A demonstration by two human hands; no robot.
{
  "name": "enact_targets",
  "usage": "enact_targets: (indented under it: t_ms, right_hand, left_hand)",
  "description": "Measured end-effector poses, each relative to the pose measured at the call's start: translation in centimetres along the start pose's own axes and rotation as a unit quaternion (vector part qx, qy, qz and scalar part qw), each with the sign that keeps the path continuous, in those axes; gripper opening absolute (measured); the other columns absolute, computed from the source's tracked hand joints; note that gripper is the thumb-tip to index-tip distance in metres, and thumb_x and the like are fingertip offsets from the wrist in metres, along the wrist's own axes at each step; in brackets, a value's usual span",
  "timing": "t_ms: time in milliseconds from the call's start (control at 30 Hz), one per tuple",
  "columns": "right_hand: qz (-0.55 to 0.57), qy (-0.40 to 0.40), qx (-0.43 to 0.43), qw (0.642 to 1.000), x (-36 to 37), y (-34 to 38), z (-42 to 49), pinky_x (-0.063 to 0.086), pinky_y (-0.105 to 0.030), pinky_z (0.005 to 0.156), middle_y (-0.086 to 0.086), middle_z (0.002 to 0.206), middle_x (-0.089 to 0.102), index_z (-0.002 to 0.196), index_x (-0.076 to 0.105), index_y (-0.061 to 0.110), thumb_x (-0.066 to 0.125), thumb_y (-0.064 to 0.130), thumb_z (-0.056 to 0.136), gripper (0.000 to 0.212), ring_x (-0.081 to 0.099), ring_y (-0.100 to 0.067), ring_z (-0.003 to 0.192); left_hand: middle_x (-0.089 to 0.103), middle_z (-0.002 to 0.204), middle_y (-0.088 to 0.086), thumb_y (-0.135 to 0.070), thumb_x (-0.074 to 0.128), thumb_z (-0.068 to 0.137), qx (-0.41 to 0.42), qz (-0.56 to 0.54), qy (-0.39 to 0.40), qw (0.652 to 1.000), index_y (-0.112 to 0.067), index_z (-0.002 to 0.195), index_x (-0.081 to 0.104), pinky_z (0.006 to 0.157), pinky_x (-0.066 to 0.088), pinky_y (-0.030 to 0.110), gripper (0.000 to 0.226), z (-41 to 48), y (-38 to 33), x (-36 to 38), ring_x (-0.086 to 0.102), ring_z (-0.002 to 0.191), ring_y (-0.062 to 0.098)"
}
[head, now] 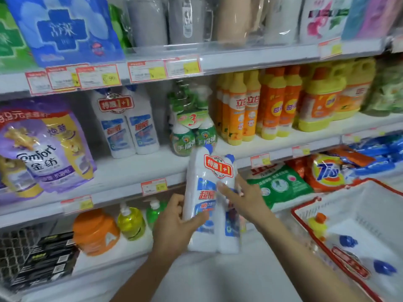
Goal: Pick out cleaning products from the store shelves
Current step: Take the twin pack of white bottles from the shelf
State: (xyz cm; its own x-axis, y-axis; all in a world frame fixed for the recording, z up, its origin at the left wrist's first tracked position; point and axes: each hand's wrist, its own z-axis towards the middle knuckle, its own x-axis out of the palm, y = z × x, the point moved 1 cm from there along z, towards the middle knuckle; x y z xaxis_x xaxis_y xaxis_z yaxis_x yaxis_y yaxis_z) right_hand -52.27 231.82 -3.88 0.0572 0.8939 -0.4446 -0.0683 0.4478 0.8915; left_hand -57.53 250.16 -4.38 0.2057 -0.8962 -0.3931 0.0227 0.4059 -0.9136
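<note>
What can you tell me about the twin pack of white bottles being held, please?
The twin pack of white plastic bottles is two tall bottles with blue caps, joined by a red 1+1 tag, with blue labels. It is held nearly upright in the air; the left hand grips its left bottle and the right hand rests on the right one.

White shelves (130, 168) run in tiers, red-bordered price tags (153, 186) clipped along their front edges under even light.
</note>
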Motion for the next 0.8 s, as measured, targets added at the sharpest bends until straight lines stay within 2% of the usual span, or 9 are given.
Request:
enact_targets:
  t_ms: [100,200,267,333,433,500,600,700,800]
  right_hand:
    - [-0.01,0.056,0.14,0.989,1.0,-0.5,-2.8,0.051,-0.045,0.098,-0.007,0.125,0.058,0.147,0.032,0.029,0.058,0.088,0.06,0.109,0.058,-0.03,0.115]
    - [0.165,-0.006,0.231,0.959,0.7,-2.0,-3.9,0.062,-0.046,0.072,-0.005,0.11,0.064,0.134,0.035,0.013,0.076,0.064,0.069,0.092,0.067,-0.025,0.095]
    - [0.268,-0.057,0.24,0.931,0.1,-3.4,-4.5,0.062,-0.045,0.061,-0.011,0.112,0.064,0.125,0.04,0.013,0.081,0.047,0.073,0.075,0.07,-0.028,0.091]
    - [0.321,-0.097,0.22,0.916,-1.0,-4.7,-4.8,0.06,-0.036,0.055,-0.011,0.108,0.067,0.118,0.048,0.016,0.078,0.037,0.078,0.055,0.072,-0.025,0.085]
    - [0.371,-0.133,0.188,0.899,-3.9,-6.1,-4.9,0.057,-0.03,0.055,-0.007,0.093,0.076,0.113,0.062,0.016,0.071,0.034,0.085,0.035,0.074,-0.022,0.08]
    - [0.409,-0.138,0.182,0.883,-6.1,-6.5,-4.8,0.06,-0.037,0.065,-0.009,0.097,0.076,0.116,0.063,0.016,0.067,0.038,0.087,0.036,0.073,-0.027,0.09]
    - [0.439,-0.128,0.168,0.873,-8.6,-6.9,-4.9,0.057,-0.053,0.087,-0.014,0.102,0.075,0.111,0.062,0.019,0.067,0.041,0.086,0.034,0.071,-0.034,0.099]
    - [0.422,-0.119,0.153,0.886,-10.4,-6.8,-5.5,0.061,-0.047,0.078,-0.012,0.095,0.077,0.11,0.059,0.018,0.073,0.046,0.072,0.049,0.074,-0.031,0.091]
    - [0.419,-0.12,0.152,0.887,-11.4,-6.9,-6.3,0.06,-0.04,0.066,-0.01,0.093,0.077,0.115,0.056,0.017,0.077,0.045,0.064,0.062,0.075,-0.027,0.087]
  left_hand:
    - [0.071,0.099,-0.009,-0.054,0.069,0.074,0.074,0.254,0.014,0.964,-0.033,0.118,0.051,0.079,0.051,0.037,0.052,-1.6,-0.4,2.6,0.067,0.094,0.019]
    - [0.063,0.121,-0.01,-0.06,0.052,0.082,0.164,0.444,0.052,0.879,-0.039,0.141,0.03,0.083,0.045,0.03,0.066,-3.1,-1.0,5.2,0.061,0.109,0.017]
    - [0.06,0.12,-0.011,-0.06,0.05,0.082,0.204,0.471,0.066,0.856,-0.039,0.14,0.03,0.077,0.04,0.028,0.065,-3.7,-1.6,6.2,0.06,0.108,0.013]
    - [0.06,0.112,-0.013,-0.063,0.057,0.078,0.231,0.417,0.099,0.873,-0.04,0.134,0.04,0.073,0.035,0.026,0.062,-3.8,-2.3,6.3,0.058,0.104,0.01]
    - [0.057,0.108,-0.018,-0.059,0.075,0.065,0.211,0.191,0.252,0.925,-0.042,0.124,0.057,0.081,0.039,0.02,0.064,-3.1,-3.3,5.5,0.053,0.099,-0.001]
    - [0.06,0.11,-0.016,-0.051,0.08,0.059,0.191,0.078,0.303,0.931,-0.04,0.113,0.066,0.085,0.041,0.021,0.057,-2.3,-4.4,5.0,0.054,0.101,-0.001]
    - [0.069,0.108,-0.007,-0.04,0.08,0.065,0.192,0.019,0.336,0.922,-0.03,0.106,0.072,0.089,0.044,0.023,0.043,-1.5,-6.0,5.2,0.06,0.101,0.008]
    - [0.074,0.092,-0.001,-0.013,0.081,0.075,0.146,-0.018,0.374,0.916,-0.022,0.095,0.076,0.075,0.048,0.014,0.023,-1.3,-7.0,6.1,0.061,0.079,0.003]
    - [0.075,0.08,0.0,0.0,0.076,0.077,0.134,-0.012,0.38,0.915,-0.02,0.081,0.077,0.073,0.048,0.014,0.02,-1.4,-7.7,7.5,0.063,0.073,0.002]
